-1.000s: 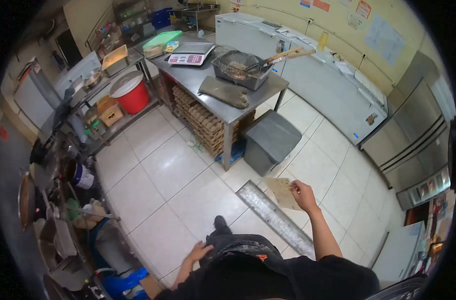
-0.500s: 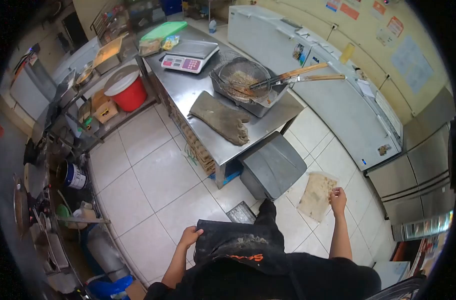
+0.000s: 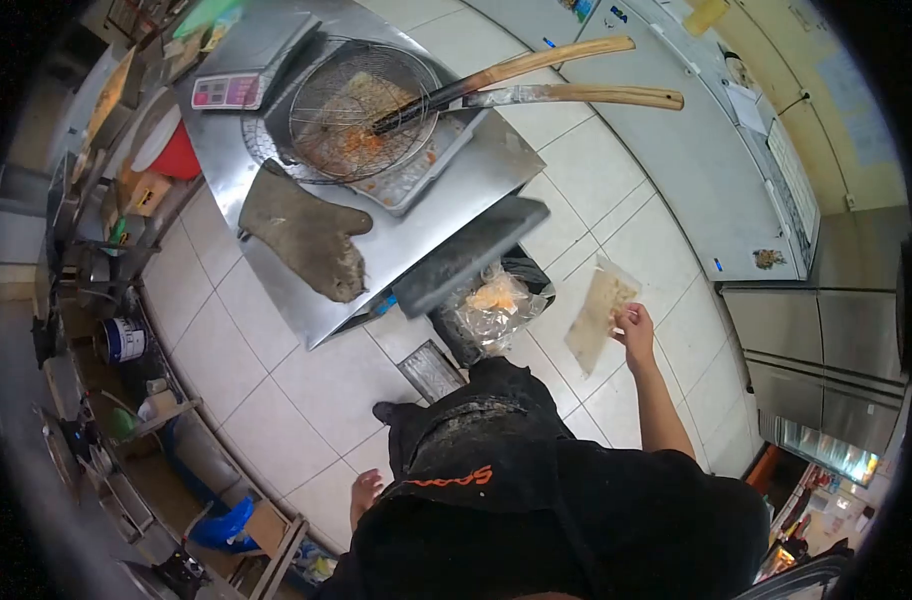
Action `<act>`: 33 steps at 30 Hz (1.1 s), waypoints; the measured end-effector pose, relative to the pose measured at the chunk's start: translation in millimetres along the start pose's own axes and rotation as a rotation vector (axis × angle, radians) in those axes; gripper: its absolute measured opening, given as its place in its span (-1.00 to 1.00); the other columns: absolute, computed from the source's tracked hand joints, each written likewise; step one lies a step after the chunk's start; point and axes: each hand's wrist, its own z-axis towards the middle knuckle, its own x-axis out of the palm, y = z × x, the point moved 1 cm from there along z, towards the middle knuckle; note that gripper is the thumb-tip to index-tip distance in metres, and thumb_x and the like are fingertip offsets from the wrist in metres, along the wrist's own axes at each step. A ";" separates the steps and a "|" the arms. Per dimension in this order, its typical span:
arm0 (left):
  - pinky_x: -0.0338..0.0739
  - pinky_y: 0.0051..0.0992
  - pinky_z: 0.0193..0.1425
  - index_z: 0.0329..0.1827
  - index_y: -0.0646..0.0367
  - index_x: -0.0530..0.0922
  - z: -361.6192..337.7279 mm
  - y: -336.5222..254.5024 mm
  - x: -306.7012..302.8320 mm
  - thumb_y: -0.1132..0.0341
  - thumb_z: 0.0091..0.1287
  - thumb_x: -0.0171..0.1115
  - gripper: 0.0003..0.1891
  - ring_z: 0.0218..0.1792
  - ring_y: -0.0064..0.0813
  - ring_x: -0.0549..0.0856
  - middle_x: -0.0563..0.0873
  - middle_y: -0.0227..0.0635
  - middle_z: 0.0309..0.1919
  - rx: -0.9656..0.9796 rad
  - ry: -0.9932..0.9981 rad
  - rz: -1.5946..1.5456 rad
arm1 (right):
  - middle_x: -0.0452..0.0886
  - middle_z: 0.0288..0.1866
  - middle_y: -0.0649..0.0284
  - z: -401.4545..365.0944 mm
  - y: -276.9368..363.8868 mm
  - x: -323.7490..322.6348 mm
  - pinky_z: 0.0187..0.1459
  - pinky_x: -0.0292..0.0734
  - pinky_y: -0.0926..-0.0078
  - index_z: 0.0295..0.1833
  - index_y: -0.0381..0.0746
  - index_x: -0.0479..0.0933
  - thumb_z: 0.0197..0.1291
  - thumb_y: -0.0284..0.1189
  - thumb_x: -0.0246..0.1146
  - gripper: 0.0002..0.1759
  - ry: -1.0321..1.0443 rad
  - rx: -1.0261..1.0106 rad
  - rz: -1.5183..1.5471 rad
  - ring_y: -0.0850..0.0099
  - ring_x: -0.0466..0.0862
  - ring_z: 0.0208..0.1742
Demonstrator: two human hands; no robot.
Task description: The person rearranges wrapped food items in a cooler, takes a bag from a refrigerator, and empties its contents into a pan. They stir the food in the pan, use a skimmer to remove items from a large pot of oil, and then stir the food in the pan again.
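My right hand (image 3: 634, 335) pinches the edge of a flat, clear plastic bag (image 3: 594, 318) smeared with pale brown residue. The bag hangs to the right of a dark trash bin (image 3: 461, 338). The bin's grey lid (image 3: 471, 255) is tilted up, and crumpled clear plastic with orange-white scraps (image 3: 498, 297) fills the opening. Down beside my dark apron (image 3: 486, 440), my left hand (image 3: 366, 490) holds nothing visible, its fingers loosely apart; the apron and sleeve partly cover it.
A steel table (image 3: 276, 305) carries a worn oven mitt (image 3: 311, 230), a wire strainer (image 3: 361, 110) with wooden-handled tools over a tray, and a scale (image 3: 226, 90). A chest freezer (image 3: 676, 130) lines the right wall. Cluttered shelving (image 3: 126, 420) stands left. A grey metal plate (image 3: 431, 370) lies by my feet.
The bin's lid has gone from closed to raised, exposing the contents. My left hand has let go of the apron edge. My right hand still holds the bag, now nearer the bin.
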 end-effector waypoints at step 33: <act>0.61 -0.35 0.04 0.02 0.19 0.69 61.6 -38.0 -193.6 0.08 0.28 0.46 -0.60 -0.08 -0.32 0.75 0.80 -0.17 -0.15 0.717 -0.003 0.047 | 0.70 -0.14 -0.11 -290.1 -101.2 606.9 0.01 0.55 0.05 -0.11 -0.25 0.68 0.38 -0.02 0.25 -0.54 1.422 -0.936 -1.285 -0.08 0.69 0.01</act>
